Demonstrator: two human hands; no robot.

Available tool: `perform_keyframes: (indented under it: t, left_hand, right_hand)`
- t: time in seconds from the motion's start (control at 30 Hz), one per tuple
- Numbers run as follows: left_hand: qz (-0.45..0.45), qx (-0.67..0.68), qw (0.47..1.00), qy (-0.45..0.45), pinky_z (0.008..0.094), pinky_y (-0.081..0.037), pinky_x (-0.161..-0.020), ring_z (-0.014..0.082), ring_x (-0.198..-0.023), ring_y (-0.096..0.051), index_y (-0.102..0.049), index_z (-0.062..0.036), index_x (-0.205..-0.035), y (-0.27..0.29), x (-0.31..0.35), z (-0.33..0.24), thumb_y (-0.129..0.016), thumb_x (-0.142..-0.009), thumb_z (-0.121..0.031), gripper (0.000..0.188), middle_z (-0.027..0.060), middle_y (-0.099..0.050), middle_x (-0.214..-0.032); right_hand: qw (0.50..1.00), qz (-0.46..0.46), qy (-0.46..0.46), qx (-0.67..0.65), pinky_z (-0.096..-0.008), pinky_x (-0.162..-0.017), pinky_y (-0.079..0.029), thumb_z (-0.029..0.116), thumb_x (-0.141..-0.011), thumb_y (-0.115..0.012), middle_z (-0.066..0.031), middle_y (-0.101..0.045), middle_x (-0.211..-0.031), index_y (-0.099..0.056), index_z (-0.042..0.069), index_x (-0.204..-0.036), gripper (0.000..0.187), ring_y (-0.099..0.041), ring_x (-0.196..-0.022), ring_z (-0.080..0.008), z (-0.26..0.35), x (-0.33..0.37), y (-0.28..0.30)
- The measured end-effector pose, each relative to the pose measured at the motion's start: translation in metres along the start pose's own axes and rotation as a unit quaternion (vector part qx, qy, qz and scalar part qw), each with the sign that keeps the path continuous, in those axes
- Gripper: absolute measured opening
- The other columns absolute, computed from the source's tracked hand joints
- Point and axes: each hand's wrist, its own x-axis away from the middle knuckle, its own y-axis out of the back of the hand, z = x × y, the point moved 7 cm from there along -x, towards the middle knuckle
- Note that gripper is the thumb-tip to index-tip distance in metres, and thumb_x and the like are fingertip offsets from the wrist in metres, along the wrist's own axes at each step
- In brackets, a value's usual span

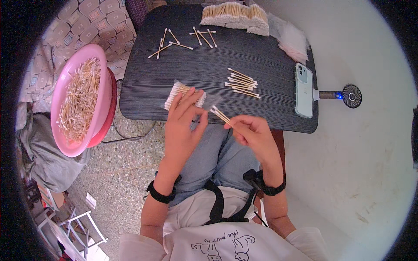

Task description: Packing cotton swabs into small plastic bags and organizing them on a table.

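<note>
At the table's near edge, my left hand (183,124) presses and pinches a clear plastic bag (213,101) partly filled with cotton swabs. White swab tips (172,96) show through the film beyond my fingers. My right hand (252,132) is closed on a few loose cotton swabs (221,115) with wooden sticks. Their white heads are at the bag's end beside my left fingertips; whether they are inside it I cannot tell. A small row of loose swabs (242,83) lies on the tabletop just beyond my right hand.
On the black table (143,95), scattered swabs (167,44) lie farther back. Stacked swab bundles (235,16) and empty plastic bags (292,43) sit at the far edge. A phone (304,89) and a small fan (351,96) are right; a pink basin (104,65) of swabs stands left.
</note>
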Motion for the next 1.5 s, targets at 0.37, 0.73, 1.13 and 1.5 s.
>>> perform_keyframes:
  t: [0.37, 0.73, 1.13, 1.5]
  left_hand:
    - [-0.023, 0.014, 1.0, 0.006, 0.0457, -0.029, -0.109, 0.0307, -0.123, -0.052, -0.06, -0.0021, -0.079, -0.002, 0.001, -0.002, -0.067, -0.076, -0.002, 0.008, 0.0119, -0.061, -0.121]
    - [-0.043, -0.005, 0.999, -0.005, 0.0464, -0.03, -0.107, 0.0338, -0.121, -0.052, -0.051, -0.0033, -0.091, -0.004, -0.001, -0.004, -0.058, -0.087, -0.005, 0.009, 0.0148, -0.062, -0.12]
    - [0.015, 0.04, 0.996, -0.078, 0.0474, -0.031, -0.107, 0.0323, -0.122, -0.052, -0.046, -0.0036, -0.094, -0.003, 0.001, -0.002, -0.052, -0.092, -0.006, 0.007, 0.0147, -0.06, -0.124]
    - [0.011, 0.056, 0.996, -0.072, 0.0493, -0.027, -0.11, 0.0334, -0.128, -0.047, -0.038, -0.0048, -0.094, -0.008, 0.004, 0.003, -0.045, -0.097, -0.01, 0.01, 0.0168, -0.056, -0.13]
  right_hand:
    - [1.0, 0.0, 0.015, 0.026, -0.0195, -0.046, -0.03, 0.016, -0.094, -0.057, 0.0053, -0.051, -0.061, -0.069, 0.001, -0.093, 0.019, -0.042, -0.053, -0.002, -0.011, -0.005, 0.002]
    - [0.998, -0.015, 0.04, 0.044, -0.0199, -0.048, -0.029, 0.013, -0.092, -0.057, 0.0066, -0.052, -0.062, -0.069, 0.0, -0.091, 0.018, -0.04, -0.056, -0.001, -0.013, -0.008, -0.002]
    - [1.0, 0.017, 0.011, -0.014, -0.0198, -0.048, -0.025, 0.016, -0.092, -0.058, 0.0065, -0.045, -0.06, -0.067, -0.002, -0.094, 0.02, -0.035, -0.052, -0.0022, 0.003, -0.013, -0.006]
    - [0.982, -0.049, 0.09, 0.156, -0.0241, -0.05, -0.033, 0.013, -0.094, -0.055, -0.0006, -0.058, -0.065, -0.065, -0.001, -0.09, 0.017, -0.044, -0.057, -0.0053, -0.004, -0.018, -0.011]
